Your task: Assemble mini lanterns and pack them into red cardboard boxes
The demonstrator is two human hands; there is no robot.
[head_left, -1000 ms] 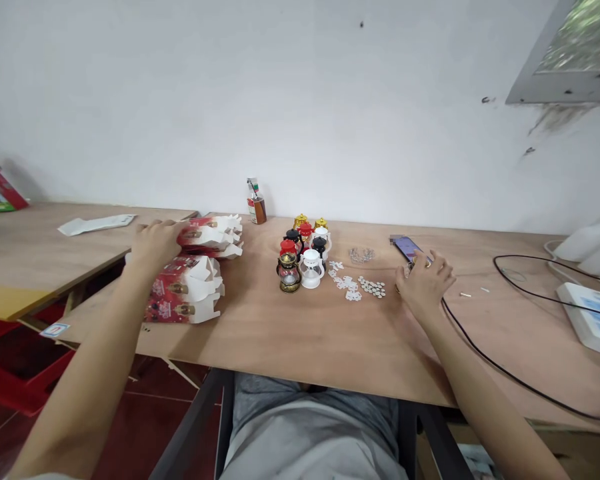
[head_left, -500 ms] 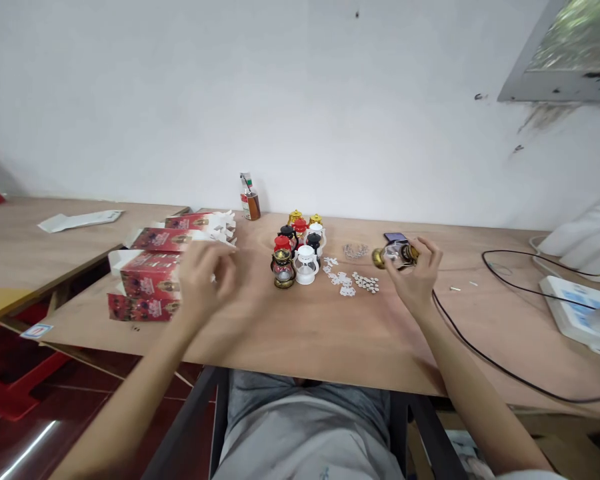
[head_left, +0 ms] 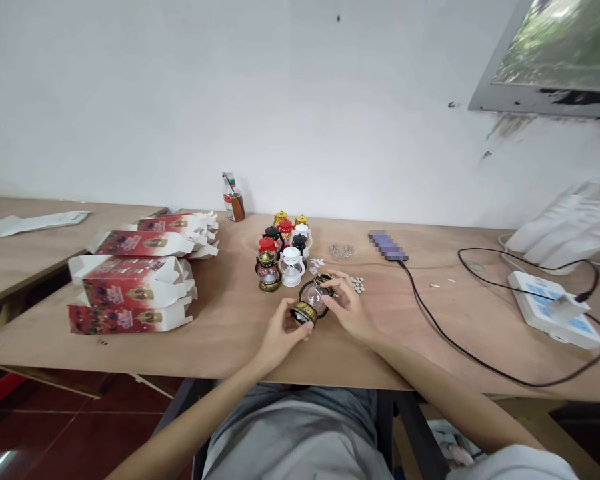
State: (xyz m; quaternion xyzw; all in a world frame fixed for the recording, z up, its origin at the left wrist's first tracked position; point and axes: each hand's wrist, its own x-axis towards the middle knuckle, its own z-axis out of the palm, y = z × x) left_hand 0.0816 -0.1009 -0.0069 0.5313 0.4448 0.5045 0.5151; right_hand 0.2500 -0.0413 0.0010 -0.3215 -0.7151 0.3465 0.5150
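Lifted from beside the phone (head_left: 389,246), the bronze lantern (head_left: 313,299) now tilts above the table's (head_left: 220,340) near side, the left hand's (head_left: 281,339) fingers gripping its base and the right hand's (head_left: 349,308) its top. Lanterns (head_left: 291,267) stand just beyond; red boxes (head_left: 125,290) lie left.

Your small round-bodied lantern (head_left: 310,300) is black with gold pattern, and your folded paper boxes (head_left: 117,288) are printed red with white flaps.

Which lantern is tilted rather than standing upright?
The dark gold-trimmed lantern held between the left hand and right hand; the other lanterns stand upright on the table.
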